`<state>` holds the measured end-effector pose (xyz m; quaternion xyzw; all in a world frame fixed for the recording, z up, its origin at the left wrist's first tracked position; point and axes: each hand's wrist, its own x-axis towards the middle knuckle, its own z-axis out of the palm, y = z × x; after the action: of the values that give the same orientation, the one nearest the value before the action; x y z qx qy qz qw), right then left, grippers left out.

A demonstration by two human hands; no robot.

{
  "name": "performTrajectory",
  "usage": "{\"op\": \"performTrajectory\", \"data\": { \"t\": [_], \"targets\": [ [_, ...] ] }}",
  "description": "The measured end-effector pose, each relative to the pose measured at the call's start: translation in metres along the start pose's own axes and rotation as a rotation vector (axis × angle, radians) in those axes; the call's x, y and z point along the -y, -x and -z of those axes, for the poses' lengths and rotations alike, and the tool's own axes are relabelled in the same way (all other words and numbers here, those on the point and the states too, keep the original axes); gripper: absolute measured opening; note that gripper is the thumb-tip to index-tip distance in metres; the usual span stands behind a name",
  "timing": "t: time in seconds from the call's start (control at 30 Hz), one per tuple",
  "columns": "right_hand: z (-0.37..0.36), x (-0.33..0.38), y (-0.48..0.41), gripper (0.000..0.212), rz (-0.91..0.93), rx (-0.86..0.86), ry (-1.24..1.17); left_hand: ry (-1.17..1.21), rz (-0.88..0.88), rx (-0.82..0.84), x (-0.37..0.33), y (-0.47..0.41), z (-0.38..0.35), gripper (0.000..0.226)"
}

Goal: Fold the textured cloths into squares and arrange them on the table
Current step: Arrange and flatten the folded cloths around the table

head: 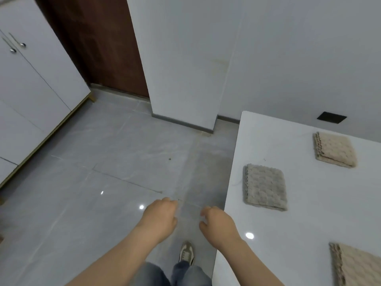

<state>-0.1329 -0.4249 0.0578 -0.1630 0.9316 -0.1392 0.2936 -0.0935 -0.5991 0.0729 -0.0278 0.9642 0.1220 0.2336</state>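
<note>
Three folded cloths point(265, 186) on table point(309, 219).

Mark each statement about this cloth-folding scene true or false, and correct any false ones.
1. Three cloths lie on the table. True: the grey cloth, the far beige cloth and the near beige cloth, which the frame cuts off, are on the white table.
2. The cloths are stacked in one pile. False: they lie apart.
3. Both hands rest on the table. False: the left hand and right hand are over the floor, beside the table.
4. Neither hand touches a cloth. True.
</note>
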Motion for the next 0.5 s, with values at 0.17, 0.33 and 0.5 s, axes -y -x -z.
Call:
{"op": "performTrajectory", "data": {
  "t": [0.17,0.33,0.5],
  "targets": [
    [0.020,-0.005,-0.023,0.034,-0.111,-0.044,-0.090,-0.023,-0.085,0.070,0.002,-0.044,0.022,0.032],
    [0.028,-0.008,-0.041,0.026,-0.296,-0.059,-0.190,-0.126,-0.235,0.121,0.006,-0.097,0.045,0.032],
    [0.032,0.007,-0.061,0.024,-0.528,-0.129,-0.274,-0.247,-0.429,0.137,0.008,-0.147,0.082,0.032]
  ]
}}
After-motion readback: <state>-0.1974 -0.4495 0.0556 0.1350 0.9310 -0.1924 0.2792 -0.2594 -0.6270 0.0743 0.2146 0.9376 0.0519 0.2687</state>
